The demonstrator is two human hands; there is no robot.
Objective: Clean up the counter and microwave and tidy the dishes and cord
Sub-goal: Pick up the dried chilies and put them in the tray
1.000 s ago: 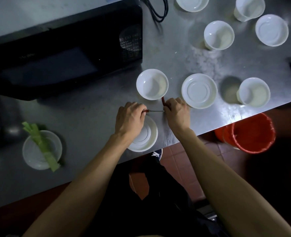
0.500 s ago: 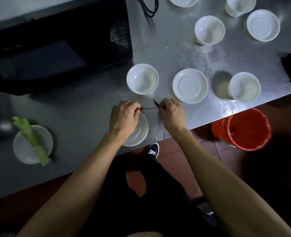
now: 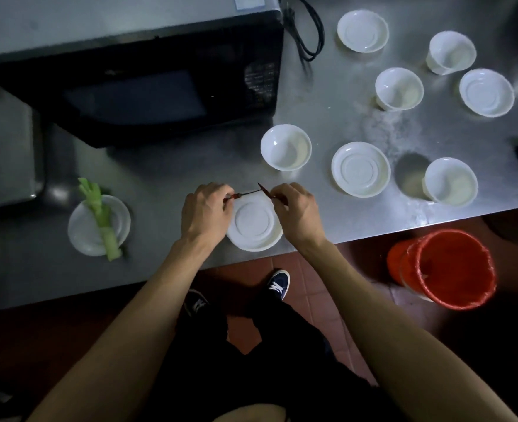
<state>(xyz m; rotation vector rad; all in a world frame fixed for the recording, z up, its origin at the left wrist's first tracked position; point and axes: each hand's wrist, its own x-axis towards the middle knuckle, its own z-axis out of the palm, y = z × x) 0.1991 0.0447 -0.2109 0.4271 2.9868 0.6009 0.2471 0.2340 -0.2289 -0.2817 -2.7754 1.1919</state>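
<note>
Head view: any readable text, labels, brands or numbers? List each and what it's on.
No text is legible in this view.
Microwave keypad: markings on the buttons, too small and dark to read.
Microwave door top edge: faint brand-like mark, blurred.
Sticker on the microwave top: cut off at the frame edge, unreadable.
Shoe: a white mark, a logo and not letters I can read.

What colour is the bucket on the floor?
Orange-red; the bucket shows plainly in the head view, at lower right.

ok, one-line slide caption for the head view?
Both hands, left and right, pinch a thin red chili above a white saucer on the steel counter.
</note>
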